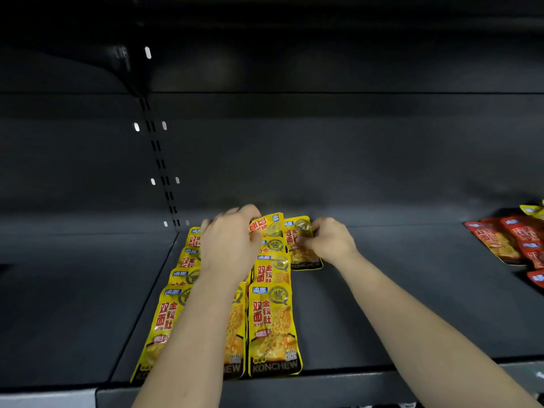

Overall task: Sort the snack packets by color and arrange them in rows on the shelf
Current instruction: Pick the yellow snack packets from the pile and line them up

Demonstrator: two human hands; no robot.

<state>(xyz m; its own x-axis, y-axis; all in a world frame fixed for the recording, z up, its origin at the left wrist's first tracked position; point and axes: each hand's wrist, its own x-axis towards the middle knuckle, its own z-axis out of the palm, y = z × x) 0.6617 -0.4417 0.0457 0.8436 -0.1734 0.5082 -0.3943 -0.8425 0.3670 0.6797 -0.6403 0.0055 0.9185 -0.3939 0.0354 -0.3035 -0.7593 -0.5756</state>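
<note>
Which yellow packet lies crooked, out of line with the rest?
The back packet by the left hand: its print runs slanted, while the others read upright.

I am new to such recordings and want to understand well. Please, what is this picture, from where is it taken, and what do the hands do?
There is no machine: a person works with bare hands, and one camera on the head looks down at them. Yellow packets lie in rows on a dark shelf; red packets lie far right. The left hand seems to hold a tilted yellow packet; the right hand pinches the rightmost yellow packet.
</note>
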